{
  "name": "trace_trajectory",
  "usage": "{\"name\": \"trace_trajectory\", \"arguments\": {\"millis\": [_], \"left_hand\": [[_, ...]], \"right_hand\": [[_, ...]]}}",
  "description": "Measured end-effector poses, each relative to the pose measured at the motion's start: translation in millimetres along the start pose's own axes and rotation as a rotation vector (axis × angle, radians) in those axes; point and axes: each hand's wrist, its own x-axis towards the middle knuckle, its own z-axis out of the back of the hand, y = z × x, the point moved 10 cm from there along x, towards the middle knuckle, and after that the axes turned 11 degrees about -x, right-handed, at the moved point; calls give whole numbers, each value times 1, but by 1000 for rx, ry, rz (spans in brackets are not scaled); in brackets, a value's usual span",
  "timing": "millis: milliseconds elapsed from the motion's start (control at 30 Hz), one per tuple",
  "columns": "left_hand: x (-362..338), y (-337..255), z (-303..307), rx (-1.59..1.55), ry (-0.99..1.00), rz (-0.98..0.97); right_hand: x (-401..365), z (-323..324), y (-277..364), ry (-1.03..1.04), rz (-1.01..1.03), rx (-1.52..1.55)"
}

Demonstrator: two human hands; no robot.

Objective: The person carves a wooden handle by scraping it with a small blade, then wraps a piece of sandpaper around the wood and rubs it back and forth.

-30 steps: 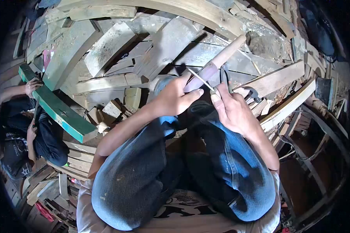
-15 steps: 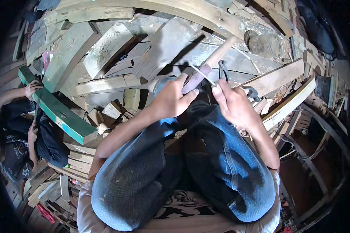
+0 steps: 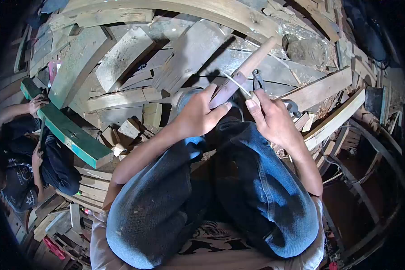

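Observation:
Beyond my knees, my left hand (image 3: 200, 111) is wrapped round the lower end of a wooden piece (image 3: 252, 62) that slants up to the right, pale at its far end and darker near my fingers. My right hand (image 3: 272, 118) is closed on a thin, light-coloured rod (image 3: 236, 83), whose tip points up and left across the wooden piece. Most of the rod's near end is hidden in my fingers. Just behind my right hand a pair of pliers (image 3: 258, 81) shows, with its lower part hidden.
On the left a co-worker's hands (image 3: 38, 104) hold a green beam (image 3: 67, 129) and a dark tool. Planks (image 3: 191, 56) and offcuts (image 3: 129, 128) lie beyond my knees. A long beam (image 3: 202, 8) crosses the top, and more boards (image 3: 335, 119) lie at the right.
My right hand and the rod have shifted slightly, and the rod lies at a slightly steeper slant. The wooden piece's far end has moved a little up and right.

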Motion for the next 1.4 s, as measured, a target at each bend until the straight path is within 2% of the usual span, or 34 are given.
{"name": "trace_trajectory", "arguments": {"millis": [300, 367, 467, 567, 633, 700, 767, 833, 967, 1033, 1100, 1133, 1233, 1333, 1367, 1400], "left_hand": [[0, 5, -3, -143, 37, 101], [-3, 15, -5, -185, 81, 235], [-3, 6, -5, -207, 75, 169], [-1, 13, -3, -132, 53, 169], [-1, 21, -2, -91, 75, 239], [-1, 6, -2, -111, 61, 114], [-2, 3, -4, -175, 54, 92], [-3, 7, -3, -192, 56, 155], [-2, 9, -5, -240, 67, 172], [-1, 5, -4, -196, 59, 123], [-1, 3, -3, -209, 45, 80], [-1, 5, -3, -209, 45, 82], [-1, -2, 0, -142, 33, -21], [-2, 9, -5, -198, 85, 164], [-2, 8, -5, -197, 85, 163], [-2, 7, -4, -150, 75, 159]], "right_hand": [[5, -9, -5, -56, -3, -30], [3, -9, -1, -78, 8, 20], [-2, -10, 8, -91, 89, 12], [4, -8, -7, -63, 14, -72], [3, -7, -1, -67, 17, -98], [-2, -10, 8, -49, 32, -110], [-2, -9, 5, -77, 30, -84], [-1, 3, 8, -197, 103, -30], [-2, 1, 2, -175, 67, 97], [-2, 2, -1, -183, 58, 37], [1, -14, -14, -36, -18, 182], [0, -15, -16, -97, 8, 234], [0, -17, -17, -85, -10, 287], [-2, -18, -8, -76, 33, 244], [-4, -17, -7, -95, 39, 242], [-4, -22, -6, 45, -5, 203]]}}
